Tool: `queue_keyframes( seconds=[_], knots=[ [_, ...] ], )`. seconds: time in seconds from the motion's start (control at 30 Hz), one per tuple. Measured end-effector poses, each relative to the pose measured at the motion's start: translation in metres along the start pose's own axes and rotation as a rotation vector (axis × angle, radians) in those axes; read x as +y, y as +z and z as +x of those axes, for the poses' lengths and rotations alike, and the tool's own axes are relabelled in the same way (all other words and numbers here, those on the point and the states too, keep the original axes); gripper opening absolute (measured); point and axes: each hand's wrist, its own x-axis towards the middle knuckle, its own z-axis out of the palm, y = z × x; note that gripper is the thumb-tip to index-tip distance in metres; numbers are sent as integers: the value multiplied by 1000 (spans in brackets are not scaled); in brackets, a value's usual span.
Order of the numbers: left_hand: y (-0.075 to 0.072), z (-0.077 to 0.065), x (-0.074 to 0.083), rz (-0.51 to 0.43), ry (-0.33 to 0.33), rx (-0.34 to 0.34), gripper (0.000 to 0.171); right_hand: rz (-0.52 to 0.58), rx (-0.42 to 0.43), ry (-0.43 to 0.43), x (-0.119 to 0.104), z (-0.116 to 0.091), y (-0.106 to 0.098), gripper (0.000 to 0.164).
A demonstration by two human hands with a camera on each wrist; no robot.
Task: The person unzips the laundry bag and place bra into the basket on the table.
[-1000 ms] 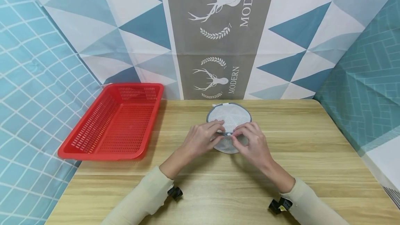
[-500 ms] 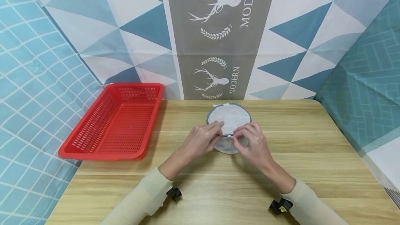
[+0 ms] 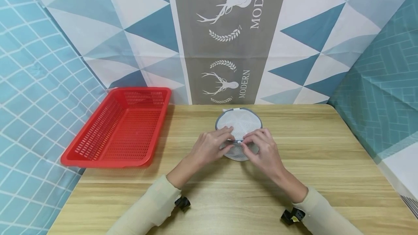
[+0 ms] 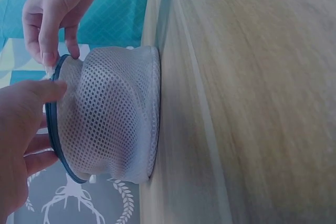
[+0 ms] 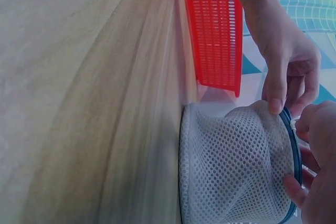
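Note:
A white mesh laundry bag [image 3: 243, 120], round and short like a drum, stands on the wooden table with a dark blue-grey zipper [image 4: 51, 114] round its top rim. My left hand [image 3: 212, 144] pinches the near rim by the zipper, thumb on the mesh side and fingers over the top. Close beside it, my right hand [image 3: 265, 149] pinches the rim at the small white zipper pull [image 3: 239, 141]. The mesh wall [image 5: 236, 166] bulges and creases below the rim in the right wrist view. Fingers partly hide the pull.
A red perforated plastic basket [image 3: 155, 133] stands at the left of the table [image 3: 209, 206]. Patterned cloth walls [image 3: 225, 46] close off the back and both sides. Small black cameras [image 3: 183, 202] sit at the wrists.
Both hands keep their pinch on the near rim of the laundry bag. The rim between them dips slightly, then rises again; the basket stays put.

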Motion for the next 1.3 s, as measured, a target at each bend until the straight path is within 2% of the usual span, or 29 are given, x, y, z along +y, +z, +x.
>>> queue_keyframes(
  seconds=[0.3,0.53,0.67,0.8,0.9,1.03,1.17,1.3],
  knots=[
    [-1,1,2,4,5,-28,15,-17,12,8,1,-2,0,10],
    [-3,2,1,-9,25,-68,38,3,13,4,2,-4,0,10],
    [-4,1,0,-14,25,-82,42,7,17,-1,3,-4,1,11],
    [-3,0,-1,-5,23,-61,45,4,19,-4,3,-4,0,10],
    [-1,1,-2,2,26,-14,44,-5,22,-8,3,-3,-1,10],
    [2,2,-2,17,39,34,32,-13,26,-9,4,-2,-3,10],
    [3,3,-1,30,54,46,18,-21,30,-5,5,-2,-5,12],
    [3,2,0,26,58,46,15,-18,29,-18,7,-2,-5,12]
  ],
)
